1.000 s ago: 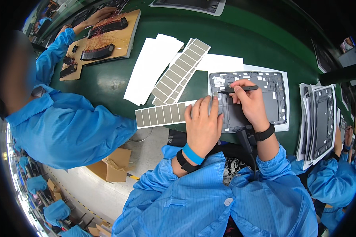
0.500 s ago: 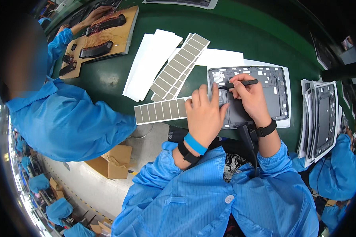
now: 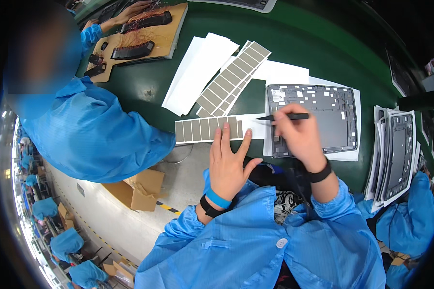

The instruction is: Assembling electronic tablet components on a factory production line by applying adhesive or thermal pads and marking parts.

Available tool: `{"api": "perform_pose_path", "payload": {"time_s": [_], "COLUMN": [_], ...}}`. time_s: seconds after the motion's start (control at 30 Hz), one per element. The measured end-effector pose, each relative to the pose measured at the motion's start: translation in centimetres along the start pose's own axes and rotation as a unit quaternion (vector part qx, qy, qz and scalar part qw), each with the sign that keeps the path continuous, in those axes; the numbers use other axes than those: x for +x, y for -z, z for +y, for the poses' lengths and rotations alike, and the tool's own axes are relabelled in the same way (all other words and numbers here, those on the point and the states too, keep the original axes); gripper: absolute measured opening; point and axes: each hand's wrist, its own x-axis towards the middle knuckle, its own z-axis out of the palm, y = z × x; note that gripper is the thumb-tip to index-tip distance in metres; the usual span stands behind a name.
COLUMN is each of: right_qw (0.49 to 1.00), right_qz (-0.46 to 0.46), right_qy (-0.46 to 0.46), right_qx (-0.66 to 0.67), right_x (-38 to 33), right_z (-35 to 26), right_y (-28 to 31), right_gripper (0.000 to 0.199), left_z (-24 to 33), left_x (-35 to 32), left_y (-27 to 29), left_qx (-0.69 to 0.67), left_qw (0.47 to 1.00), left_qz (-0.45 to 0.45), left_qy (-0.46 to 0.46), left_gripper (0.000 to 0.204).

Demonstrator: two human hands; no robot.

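Note:
My left hand lies with fingers spread on a white strip of grey rectangular stickers, pressing its right part. Black tweezers are pinched in my right hand, their tip pointing left over the strip's bare white end. Beneath and beside that hand rests a dark grey tablet-like housing, dotted with small white pads, on white sheets. My right hand covers part of its left side. More sticker strips lie slanted behind the left hand, overlapping each other.
White paper sheets lie on the green table. Stacked housings with papers stand at the right. A co-worker in blue sits close on the left, one hand by a board carrying black parts and thin wires.
Both hands have come off the housing's upper left area. My left hand has moved left onto the sticker strip, and the tweezers have shifted down and left to its bare end.

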Motion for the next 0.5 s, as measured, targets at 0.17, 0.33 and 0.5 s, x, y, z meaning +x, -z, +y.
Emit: {"api": "perform_pose_path", "payload": {"time_s": [0.17, 0.33, 0.5], "right_qw": [0.996, 0.998, 0.997], "right_qz": [-0.010, -0.024, 0.054], "right_qy": [0.046, 0.028, 0.000], "right_qx": [-0.076, -0.055, 0.055], "right_x": [1.3, 0.9, -0.1], "right_z": [2.0, 1.4, 0.8], "right_y": [-2.5, -3.8, -2.1], "right_gripper": [0.015, 0.015, 0.023], "left_z": [0.2, 0.1, 0.6], "left_x": [0.3, 0.1, 0.5], "left_y": [-0.2, -0.3, -0.9], "left_qx": [0.030, 0.034, 0.014], "left_qw": [1.000, 0.999, 0.999], "left_qz": [-0.001, 0.009, 0.029], "left_qy": [0.005, 0.005, 0.014], "left_gripper": [0.067, 0.067, 0.060]}}
